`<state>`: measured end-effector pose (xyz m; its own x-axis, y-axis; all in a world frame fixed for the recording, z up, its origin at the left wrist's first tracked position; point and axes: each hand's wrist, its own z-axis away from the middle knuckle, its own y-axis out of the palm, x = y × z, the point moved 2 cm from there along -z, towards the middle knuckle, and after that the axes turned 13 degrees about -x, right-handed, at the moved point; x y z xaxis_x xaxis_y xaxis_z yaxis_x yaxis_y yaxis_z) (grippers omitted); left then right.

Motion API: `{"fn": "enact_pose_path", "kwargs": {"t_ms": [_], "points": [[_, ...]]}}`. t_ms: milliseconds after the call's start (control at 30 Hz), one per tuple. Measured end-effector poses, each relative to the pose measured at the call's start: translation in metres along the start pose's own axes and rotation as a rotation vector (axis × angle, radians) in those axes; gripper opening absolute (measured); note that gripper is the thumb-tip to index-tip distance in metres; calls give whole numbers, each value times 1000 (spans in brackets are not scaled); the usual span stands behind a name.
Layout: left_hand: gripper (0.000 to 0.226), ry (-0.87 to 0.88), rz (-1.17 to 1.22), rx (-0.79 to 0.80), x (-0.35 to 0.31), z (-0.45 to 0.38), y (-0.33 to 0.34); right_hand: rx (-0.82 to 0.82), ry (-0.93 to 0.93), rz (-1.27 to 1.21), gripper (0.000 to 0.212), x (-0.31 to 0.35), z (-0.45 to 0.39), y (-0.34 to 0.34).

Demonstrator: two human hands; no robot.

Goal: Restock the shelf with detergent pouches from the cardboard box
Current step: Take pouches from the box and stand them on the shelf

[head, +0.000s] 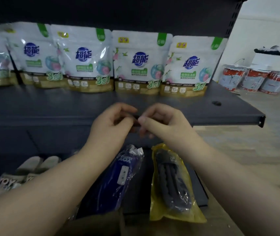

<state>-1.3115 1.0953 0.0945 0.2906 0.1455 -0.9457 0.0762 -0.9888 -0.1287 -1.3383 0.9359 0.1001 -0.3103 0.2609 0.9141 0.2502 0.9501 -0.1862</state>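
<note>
A: Both hands are meeting at the front edge of the shelf (pixel 204 114). The left hand (pixel 113 123) and right hand (pixel 159 121) have curled fingers pinching something small and dark between them; what it is, I can't tell.

B: And the pouches (pixel 141 62)?

A: Standing upright in a row at the back of that shelf.
</note>
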Motion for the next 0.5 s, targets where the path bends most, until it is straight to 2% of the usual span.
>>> {"fn": "enact_pose_path", "kwargs": {"t_ms": [100,167,267,400,500], "points": [[26,-136,-79,132,35,36,-46,265,80,32,3,-13,33,45],[29,-235,-243,221,76,61,-80,456,144,140,4,-37,62,75],[19,-373,-521,406,139,100,-122,722,268,272,8,-80,107,122],[15,-596,-776,672,215,148,-140,1049,514,542,17,-137,165,173],[25,-674,-935,744,269,171,-143,1191,533,789,25,-186,204,206]]}}
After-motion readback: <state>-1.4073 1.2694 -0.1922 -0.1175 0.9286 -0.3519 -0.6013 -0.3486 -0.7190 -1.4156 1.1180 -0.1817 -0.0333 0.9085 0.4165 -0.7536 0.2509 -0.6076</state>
